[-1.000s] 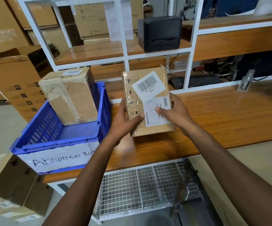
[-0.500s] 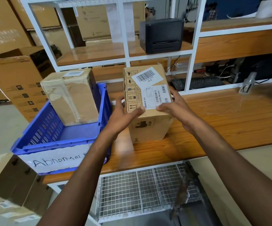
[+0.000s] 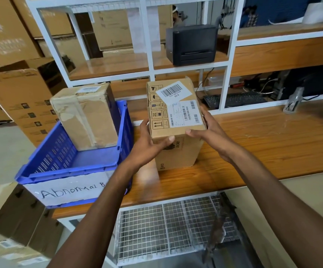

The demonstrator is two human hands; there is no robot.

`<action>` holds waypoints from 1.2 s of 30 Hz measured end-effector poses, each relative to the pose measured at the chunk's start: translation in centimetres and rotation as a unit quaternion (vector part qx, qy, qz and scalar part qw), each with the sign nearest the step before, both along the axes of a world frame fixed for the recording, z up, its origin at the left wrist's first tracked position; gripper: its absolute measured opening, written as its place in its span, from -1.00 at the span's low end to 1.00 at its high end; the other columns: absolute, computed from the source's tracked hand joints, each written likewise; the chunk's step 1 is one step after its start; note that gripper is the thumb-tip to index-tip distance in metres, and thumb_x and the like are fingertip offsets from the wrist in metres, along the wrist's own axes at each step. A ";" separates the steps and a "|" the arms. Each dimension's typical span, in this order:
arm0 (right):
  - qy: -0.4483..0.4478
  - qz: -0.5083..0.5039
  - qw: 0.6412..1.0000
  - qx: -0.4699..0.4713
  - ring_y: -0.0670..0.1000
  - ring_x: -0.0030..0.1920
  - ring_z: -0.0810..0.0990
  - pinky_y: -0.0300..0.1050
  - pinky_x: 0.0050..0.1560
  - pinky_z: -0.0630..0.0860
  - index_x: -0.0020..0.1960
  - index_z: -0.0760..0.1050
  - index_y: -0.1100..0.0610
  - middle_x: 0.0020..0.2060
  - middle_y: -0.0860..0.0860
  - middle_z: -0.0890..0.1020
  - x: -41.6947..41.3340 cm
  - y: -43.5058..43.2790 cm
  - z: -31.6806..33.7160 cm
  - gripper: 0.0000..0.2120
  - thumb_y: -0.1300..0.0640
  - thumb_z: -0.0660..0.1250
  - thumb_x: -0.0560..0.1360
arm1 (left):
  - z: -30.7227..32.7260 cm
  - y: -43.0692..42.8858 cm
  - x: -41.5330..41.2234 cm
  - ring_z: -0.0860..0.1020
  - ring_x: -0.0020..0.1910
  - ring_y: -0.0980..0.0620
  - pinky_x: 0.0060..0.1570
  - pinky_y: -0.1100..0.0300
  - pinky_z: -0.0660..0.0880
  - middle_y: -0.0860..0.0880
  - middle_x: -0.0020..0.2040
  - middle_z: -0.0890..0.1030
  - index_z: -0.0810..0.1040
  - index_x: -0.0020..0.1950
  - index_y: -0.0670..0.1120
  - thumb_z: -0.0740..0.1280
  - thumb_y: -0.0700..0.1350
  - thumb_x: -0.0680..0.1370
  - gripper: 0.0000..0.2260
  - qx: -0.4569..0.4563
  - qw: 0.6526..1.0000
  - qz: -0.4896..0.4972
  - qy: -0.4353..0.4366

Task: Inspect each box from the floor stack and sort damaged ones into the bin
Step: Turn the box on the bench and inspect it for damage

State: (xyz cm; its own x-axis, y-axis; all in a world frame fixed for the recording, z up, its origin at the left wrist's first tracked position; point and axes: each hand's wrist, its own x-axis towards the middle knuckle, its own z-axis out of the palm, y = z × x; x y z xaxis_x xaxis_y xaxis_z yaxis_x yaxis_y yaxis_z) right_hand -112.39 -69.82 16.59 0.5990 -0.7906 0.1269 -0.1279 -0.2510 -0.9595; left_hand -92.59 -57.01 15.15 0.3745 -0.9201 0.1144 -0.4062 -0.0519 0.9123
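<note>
Box [image 3: 176, 122] upright on table [image 3: 273, 144], gripped between your left hand [image 3: 147, 146] and right hand [image 3: 213, 138]; blue bin [image 3: 67, 163] just left holds taped box [image 3: 85, 117].

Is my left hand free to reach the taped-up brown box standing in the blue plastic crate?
Probably not yet: the left hand is holding the labelled cardboard box with the right hand. The taped-up brown box stands uncovered in the blue plastic crate just beside it.

box [image 3: 176, 120] on bench [image 3: 273, 144], bin [image 3: 75, 163] left (parcel [image 3: 85, 117] inside)
</note>
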 end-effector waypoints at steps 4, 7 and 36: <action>-0.020 -0.032 0.998 -0.054 -0.25 0.33 0.52 0.06 0.38 0.55 0.63 0.20 -0.21 0.29 -0.38 0.53 0.1 0.9 0.5 -0.20 -0.15 0.52 0.51 | 0.4 0.0 -0.1 0.58 0.22 0.29 0.33 -0.02 0.58 0.41 0.17 0.52 0.20 0.61 0.17 0.49 0.28 0.52 -0.24 -0.064 0.993 0.073 -0.074; -0.007 -0.059 0.991 -0.119 -0.17 0.24 0.60 0.03 0.21 0.65 0.65 0.18 -0.16 0.31 -0.25 0.55 0.3 1.1 1.7 -0.23 -0.25 0.43 0.54 | 2.2 0.1 0.0 0.58 -0.07 0.49 -0.03 0.42 0.58 0.39 0.04 0.57 0.21 0.61 0.18 0.40 0.25 0.60 -0.35 -0.105 0.977 0.111 -0.148; 0.000 -0.149 0.987 -0.064 -0.14 0.08 0.67 0.09 0.19 0.64 0.29 0.48 -0.15 0.04 -0.23 0.67 2.5 -1.9 3.6 -0.59 -0.17 0.51 0.52 | 4.0 -4.0 2.1 0.65 0.23 0.18 0.28 -0.08 0.59 0.19 0.20 0.70 0.54 0.39 0.17 0.54 0.36 0.35 -0.34 -0.052 0.993 0.106 -0.003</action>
State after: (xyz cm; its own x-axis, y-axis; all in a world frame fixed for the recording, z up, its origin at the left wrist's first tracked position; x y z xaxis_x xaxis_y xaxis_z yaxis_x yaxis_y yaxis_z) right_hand -109.88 -71.68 20.18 0.3427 -0.9091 0.2369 -0.2132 -0.3208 -0.9228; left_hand -90.47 -61.01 19.13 0.5574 -0.8039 0.2075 -0.4012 -0.0420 0.9150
